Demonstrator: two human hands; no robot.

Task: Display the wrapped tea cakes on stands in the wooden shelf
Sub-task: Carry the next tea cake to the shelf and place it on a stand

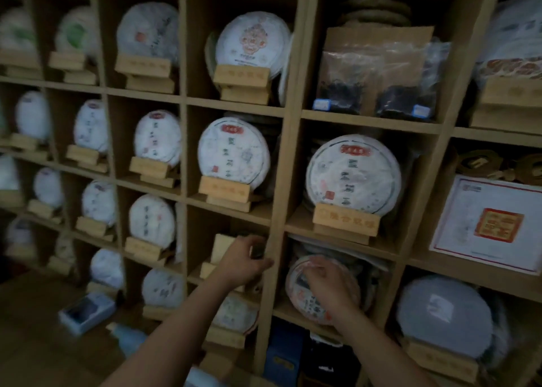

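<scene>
Across the whole wooden shelf [289, 158], about eighteen wrapped cakes already stand on wooden stands. At five o'clock the right hand [328, 281] grasps a red-printed tea cake [296, 293] lying tilted in its compartment; at six o'clock the left hand [245, 262] curls round the divider beside one empty stand [218, 250]. That cake could slip sideways if lifted by its paper edge alone.

A dim interior is shown; a brown wooden floor [32, 337] is seen at lower left, blurred throughout.
</scene>
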